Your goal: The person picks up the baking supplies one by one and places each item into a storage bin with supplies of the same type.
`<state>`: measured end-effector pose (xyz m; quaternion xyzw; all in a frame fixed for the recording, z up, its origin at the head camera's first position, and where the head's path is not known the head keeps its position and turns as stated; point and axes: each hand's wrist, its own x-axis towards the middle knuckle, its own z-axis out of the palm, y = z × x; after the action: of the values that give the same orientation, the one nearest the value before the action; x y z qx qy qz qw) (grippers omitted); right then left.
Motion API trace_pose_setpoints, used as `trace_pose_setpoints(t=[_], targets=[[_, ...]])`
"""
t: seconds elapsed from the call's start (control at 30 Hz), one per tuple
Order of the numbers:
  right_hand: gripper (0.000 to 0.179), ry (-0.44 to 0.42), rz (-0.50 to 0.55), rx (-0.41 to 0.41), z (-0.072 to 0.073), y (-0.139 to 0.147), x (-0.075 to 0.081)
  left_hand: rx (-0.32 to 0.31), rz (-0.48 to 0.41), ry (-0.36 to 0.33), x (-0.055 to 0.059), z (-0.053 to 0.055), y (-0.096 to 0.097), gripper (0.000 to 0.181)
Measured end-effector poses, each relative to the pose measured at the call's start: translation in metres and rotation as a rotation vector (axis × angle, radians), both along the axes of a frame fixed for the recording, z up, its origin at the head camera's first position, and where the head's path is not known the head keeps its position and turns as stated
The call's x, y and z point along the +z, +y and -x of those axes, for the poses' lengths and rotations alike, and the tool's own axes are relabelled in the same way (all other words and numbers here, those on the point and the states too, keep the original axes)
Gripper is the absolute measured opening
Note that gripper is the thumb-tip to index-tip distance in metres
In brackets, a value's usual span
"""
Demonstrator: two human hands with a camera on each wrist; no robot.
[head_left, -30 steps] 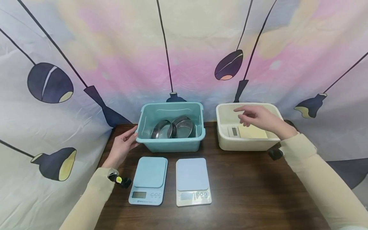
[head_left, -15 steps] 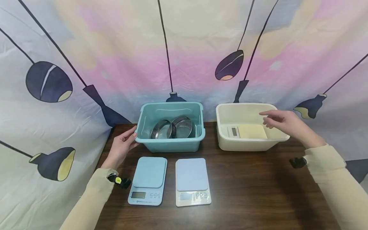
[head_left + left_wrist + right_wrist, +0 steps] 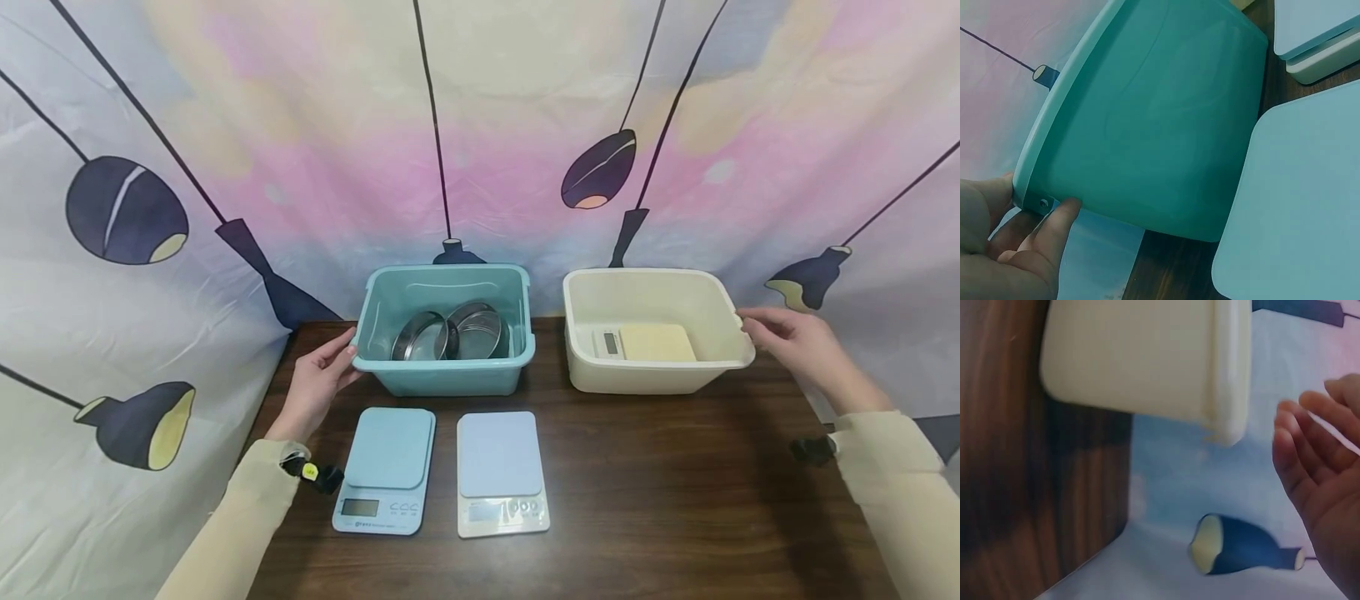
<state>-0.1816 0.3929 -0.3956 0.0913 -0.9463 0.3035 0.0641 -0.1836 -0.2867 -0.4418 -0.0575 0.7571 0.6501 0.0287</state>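
My left hand (image 3: 313,390) pinches the left rim of a teal plastic bin (image 3: 448,383); in the left wrist view the thumb and fingers lie on either side of that rim. Inside the bin lie round metal sieves (image 3: 422,337), overlapping. At the right end of a cream bin (image 3: 645,379), my right hand (image 3: 810,354) has its fingertips close to the rim. The right wrist view shows a gap between those loosely bent fingers (image 3: 1288,453) and the bin. A kitchen scale with a yellow platform (image 3: 658,342) rests in the cream bin.
Two kitchen scales lie in front of the teal bin, a light blue one (image 3: 388,450) and a white one (image 3: 501,454). Both bins stand at the back of a dark wooden table (image 3: 645,500), close to a printed cloth (image 3: 322,167).
My right hand has moved right, from above the cream bin to beside its right rim. My left hand has stayed on the teal bin's rim.
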Motion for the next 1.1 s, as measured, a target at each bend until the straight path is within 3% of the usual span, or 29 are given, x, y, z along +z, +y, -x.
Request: trace_pose_setpoints(t=[0.13,0.27,0.67,0.87,1.1], targets=[[0.044,-0.011,-0.086,-0.043,-0.003,0.007,-0.013,0.015,0.017,0.018,0.002,-0.001,0.001,0.056],[0.048,-0.001,-0.102,-0.037,-0.004,0.010,-0.030,0.029,0.021,0.053,0.004,-0.003,0.002,0.055],[0.052,0.072,0.048,-0.040,-0.015,0.007,-0.068,0.064,0.080,0.145,0.004,-0.005,0.003,0.055],[0.050,0.127,0.097,-0.070,-0.019,0.005,-0.078,0.066,0.104,0.151,0.003,-0.016,0.003,0.056],[0.049,0.146,0.116,-0.072,-0.022,0.001,-0.082,0.092,0.150,0.108,-0.002,-0.040,0.005,0.055]])
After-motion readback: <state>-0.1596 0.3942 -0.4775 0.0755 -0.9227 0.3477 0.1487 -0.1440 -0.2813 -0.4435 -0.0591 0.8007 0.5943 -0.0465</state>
